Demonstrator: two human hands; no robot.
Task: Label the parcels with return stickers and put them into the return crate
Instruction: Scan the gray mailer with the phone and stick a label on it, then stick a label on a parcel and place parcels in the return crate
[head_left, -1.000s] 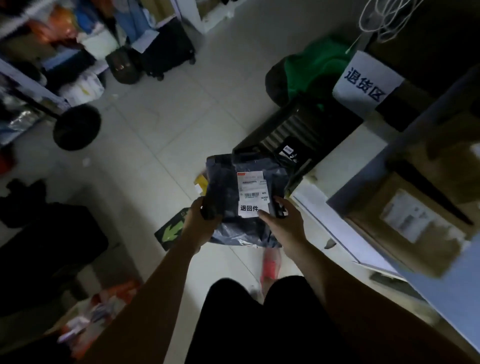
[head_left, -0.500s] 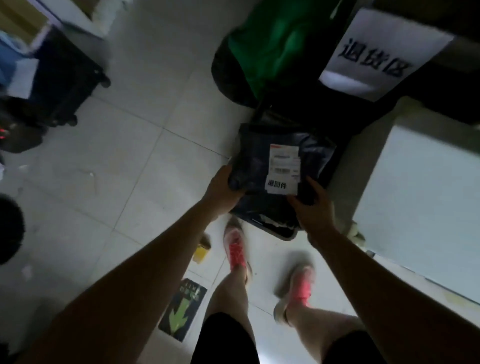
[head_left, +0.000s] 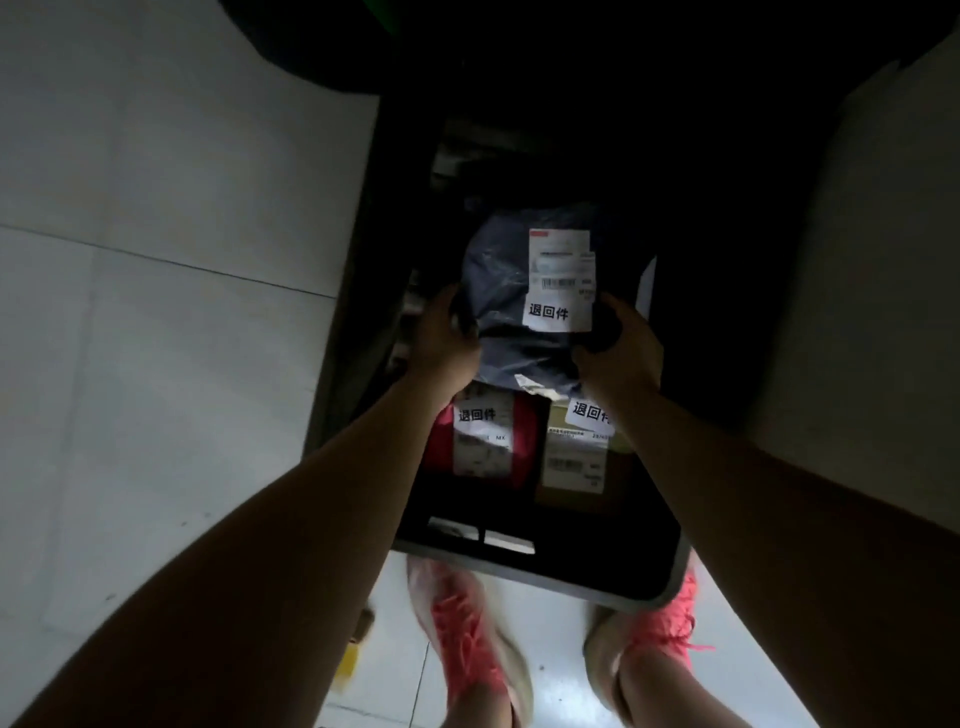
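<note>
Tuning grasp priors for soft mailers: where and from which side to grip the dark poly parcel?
Grip the dark poly parcel probably at its side edges, from left and right, as the left hand and right hand do. Soft, crumpled, label up: side grips leave the return sticker uncovered and let it go flat into the crate.

**Dark grey bag** (head_left: 498, 275): a white return sticker (head_left: 549, 312) bears the black characters "退回件". The shipping label (head_left: 561, 260) above it has a barcode, and its small print is too fine to read.

**Red parcel** (head_left: 524, 441): the second sticker (head_left: 477, 414) reads "退回件". The letters "MX" stand on the printed label (head_left: 480, 452) below it.

**Cardboard box** (head_left: 571, 501): the third sticker (head_left: 589, 411) shows "退回", with the last character partly hidden. The box label (head_left: 574, 457) carries a barcode, and its text is blurred.
</note>
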